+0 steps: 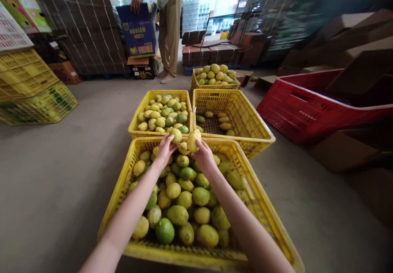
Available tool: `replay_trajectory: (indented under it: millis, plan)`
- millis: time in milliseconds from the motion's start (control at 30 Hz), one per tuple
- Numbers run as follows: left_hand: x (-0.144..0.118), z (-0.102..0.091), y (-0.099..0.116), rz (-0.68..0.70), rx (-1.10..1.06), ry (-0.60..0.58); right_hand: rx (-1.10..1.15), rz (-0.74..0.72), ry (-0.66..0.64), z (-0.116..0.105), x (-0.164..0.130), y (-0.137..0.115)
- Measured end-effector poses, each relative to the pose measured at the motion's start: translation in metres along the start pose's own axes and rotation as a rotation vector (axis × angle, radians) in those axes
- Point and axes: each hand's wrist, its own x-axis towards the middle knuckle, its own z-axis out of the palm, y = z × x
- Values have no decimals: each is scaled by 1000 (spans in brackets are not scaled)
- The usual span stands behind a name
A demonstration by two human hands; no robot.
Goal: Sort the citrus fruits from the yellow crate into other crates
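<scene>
head view: right hand (203, 155) grips pale yellow lemon (193, 140).

yellow plastic lattice crate (129, 174), dimpled lemons (201, 195)

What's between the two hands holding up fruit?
In the head view, a small yellow lemon sits between the left hand with its greenish lemon and the right hand with its yellow lemon.
</scene>
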Motion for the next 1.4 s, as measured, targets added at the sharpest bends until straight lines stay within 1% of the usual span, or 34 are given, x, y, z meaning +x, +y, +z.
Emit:
replay_trajectory:
  millis: [100,200,333,433,533,600,700,833,967,1100,1233,1300,1400]
  plan:
    - [-18,-7,-13,-47,-12,-95,-103,5,13,-9,-10,-1]
    - [-31,-13,-16,-82,-22,-168,-195,-10,-17,-13,-17,-6]
    - [-36,-13,-11,-92,-76,-132,-262,-27,-59,-10,-19,-6]
    - [-37,-13,-5,-43,-41,-122,-277,-54,-73,-8,-19,-2]
    - [-37,-17,2,38,-3,-149,-296,-96,-93,-9,-20,1]
    - [-35,-20,4,106,34,-154,-326,-159,-88,-10,-19,2]
    - [-31,-24,5,236,160,-171,-431,-328,-62,-13,-16,5]
    - [-29,-29,3,381,346,-224,-640,-587,-21,-17,-14,8]
    - [-32,-33,3,580,545,-311,-798,-734,-21,-23,-14,11]
    - [-34,-35,4,772,701,-298,-873,-853,-8,-28,-14,11]
    - [-33,-36,2,854,756,-294,-893,-910,-12,-27,-14,10]
    - [-32,-37,1,865,750,-280,-902,-941,-8,-26,-15,10]
    - [-32,-37,1,845,707,-258,-895,-972,32,-24,-15,9]
